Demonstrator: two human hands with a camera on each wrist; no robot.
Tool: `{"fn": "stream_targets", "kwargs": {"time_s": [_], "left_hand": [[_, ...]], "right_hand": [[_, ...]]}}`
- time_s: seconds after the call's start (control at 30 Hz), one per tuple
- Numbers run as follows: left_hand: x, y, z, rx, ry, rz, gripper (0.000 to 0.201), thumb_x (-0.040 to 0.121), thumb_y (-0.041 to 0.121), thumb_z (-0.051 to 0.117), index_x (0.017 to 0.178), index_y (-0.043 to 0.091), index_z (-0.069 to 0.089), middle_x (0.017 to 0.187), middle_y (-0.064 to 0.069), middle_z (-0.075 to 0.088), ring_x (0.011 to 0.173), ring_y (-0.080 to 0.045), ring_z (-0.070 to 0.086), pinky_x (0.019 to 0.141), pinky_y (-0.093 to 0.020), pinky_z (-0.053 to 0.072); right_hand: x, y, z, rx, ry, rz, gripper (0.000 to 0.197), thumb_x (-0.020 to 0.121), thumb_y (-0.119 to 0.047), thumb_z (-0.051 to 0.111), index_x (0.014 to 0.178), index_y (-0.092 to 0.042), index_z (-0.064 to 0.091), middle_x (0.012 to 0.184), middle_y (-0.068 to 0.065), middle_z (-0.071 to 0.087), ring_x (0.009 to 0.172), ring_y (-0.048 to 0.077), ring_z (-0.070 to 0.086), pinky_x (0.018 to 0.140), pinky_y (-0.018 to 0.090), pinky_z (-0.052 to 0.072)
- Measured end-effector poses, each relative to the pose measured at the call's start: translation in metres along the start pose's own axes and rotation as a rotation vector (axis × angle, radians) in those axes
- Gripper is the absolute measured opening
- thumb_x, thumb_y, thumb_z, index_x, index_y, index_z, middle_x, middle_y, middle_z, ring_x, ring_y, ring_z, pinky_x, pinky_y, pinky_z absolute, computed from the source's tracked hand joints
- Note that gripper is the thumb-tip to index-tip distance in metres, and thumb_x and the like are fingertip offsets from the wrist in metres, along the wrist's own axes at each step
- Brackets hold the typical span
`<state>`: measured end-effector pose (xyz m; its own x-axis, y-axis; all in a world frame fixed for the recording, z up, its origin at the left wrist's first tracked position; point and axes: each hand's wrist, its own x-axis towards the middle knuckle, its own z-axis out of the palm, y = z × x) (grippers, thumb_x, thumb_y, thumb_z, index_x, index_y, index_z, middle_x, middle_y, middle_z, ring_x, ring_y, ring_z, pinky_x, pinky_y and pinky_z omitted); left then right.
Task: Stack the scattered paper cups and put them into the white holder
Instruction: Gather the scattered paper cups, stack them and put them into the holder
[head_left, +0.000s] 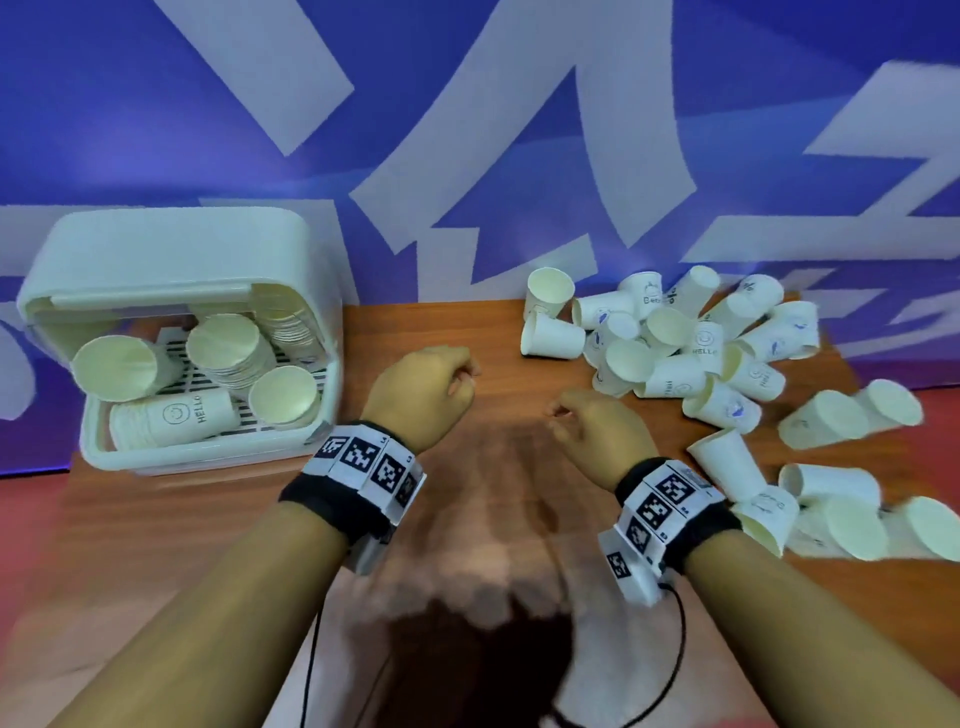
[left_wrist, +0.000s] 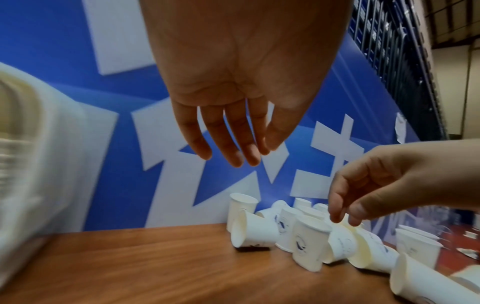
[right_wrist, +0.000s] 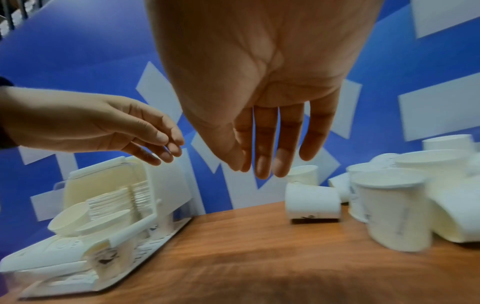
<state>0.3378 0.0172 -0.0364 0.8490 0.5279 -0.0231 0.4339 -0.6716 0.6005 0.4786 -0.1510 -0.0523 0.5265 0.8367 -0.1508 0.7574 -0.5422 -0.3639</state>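
The white holder (head_left: 208, 460) stands at the table's left with its lid raised; several stacks of paper cups (head_left: 228, 348) lie inside it, one printed HELLO (head_left: 176, 415). Many loose white paper cups (head_left: 670, 338) lie tumbled in a heap at the right back, and more (head_left: 831, 499) are spread along the right edge. My left hand (head_left: 460, 376) hovers over the table's middle, right of the holder, empty. My right hand (head_left: 561, 415) hovers beside it, just left of the heap, also empty. In the wrist views the left fingers (left_wrist: 233, 148) and the right fingers (right_wrist: 262, 156) hang relaxed, holding nothing.
The wooden table (head_left: 441, 322) shows bare wood between holder and heap. A blue and white banner wall (head_left: 467, 130) stands right behind the table. A cup (head_left: 550, 335) lies on its side at the heap's left end. Black cables hang from my wrists.
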Motion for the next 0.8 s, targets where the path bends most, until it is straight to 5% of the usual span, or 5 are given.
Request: {"fn": "stream_targets", "kwargs": {"time_s": [0.13, 0.5, 0.8], "left_hand": [[0.029, 0.044, 0.047, 0.081, -0.064, 0.077, 0.022, 0.089, 0.023, 0.054, 0.111, 0.02, 0.06, 0.112, 0.003, 0.059, 0.103, -0.016, 0.054, 0.082, -0.03, 0.044], [0.106, 0.115, 0.17, 0.219, -0.195, 0.153, 0.048, 0.09, 0.015, 0.048, 0.138, 0.021, 0.043, 0.147, 0.003, 0.036, 0.131, -0.022, 0.034, 0.107, -0.033, 0.032], [0.122, 0.112, 0.195, 0.472, -0.263, 0.069, 0.029, 0.093, 0.018, 0.043, 0.12, 0.022, 0.056, 0.118, -0.001, 0.057, 0.112, -0.025, 0.046, 0.088, -0.033, 0.035]], "right_hand": [[-0.012, 0.065, -0.014, 0.019, 0.003, 0.084, 0.015, 0.088, -0.023, 0.056, 0.1, -0.016, 0.061, 0.101, 0.002, 0.066, 0.094, 0.022, 0.061, 0.074, 0.033, 0.048], [-0.002, 0.194, -0.046, 0.095, -0.034, 0.313, 0.031, 0.089, -0.027, 0.053, 0.119, -0.021, 0.054, 0.115, 0.0, 0.061, 0.103, 0.019, 0.057, 0.086, 0.036, 0.047], [0.046, 0.231, -0.045, 0.021, -0.009, 0.449, 0.041, 0.089, -0.032, 0.05, 0.127, -0.015, 0.049, 0.126, 0.011, 0.048, 0.116, 0.029, 0.043, 0.093, 0.041, 0.042]]}}
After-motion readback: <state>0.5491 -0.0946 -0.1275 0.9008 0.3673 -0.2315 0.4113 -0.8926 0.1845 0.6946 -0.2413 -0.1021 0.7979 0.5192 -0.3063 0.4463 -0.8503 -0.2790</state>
